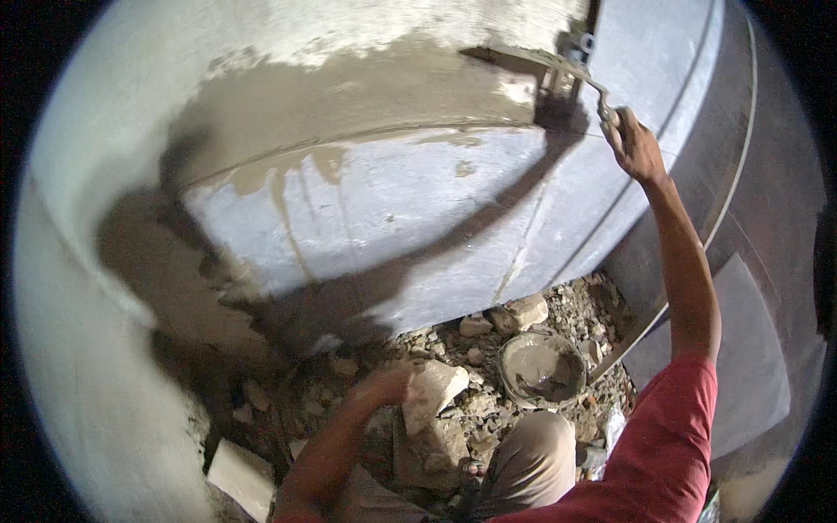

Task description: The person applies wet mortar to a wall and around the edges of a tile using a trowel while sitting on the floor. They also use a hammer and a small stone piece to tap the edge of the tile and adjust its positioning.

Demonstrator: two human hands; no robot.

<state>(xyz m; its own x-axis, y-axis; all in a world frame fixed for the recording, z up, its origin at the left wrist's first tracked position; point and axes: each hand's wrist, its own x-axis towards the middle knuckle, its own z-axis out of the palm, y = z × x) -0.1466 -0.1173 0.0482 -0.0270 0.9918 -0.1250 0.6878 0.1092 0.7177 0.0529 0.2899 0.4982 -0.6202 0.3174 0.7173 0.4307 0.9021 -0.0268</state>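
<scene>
My right hand is raised at the upper right, its fingers wrapped round the handle of a trowel. The trowel's mortar-smeared blade points left and lies against the wall, at a strip of wet grey-brown mortar above a pale grey tile panel. A notch with a pipe end sits close to the blade. Low down, my left hand is beside a pale broken stone; its fingers are hidden. A round pan holding wet mortar stands on the rubble, right of that stone.
Rubble and broken stones cover the ground below the panel. A pale block lies at the lower left. Dark slabs and a loose grey slab are on the right, beside a long thin strip. My bent knee is near the pan.
</scene>
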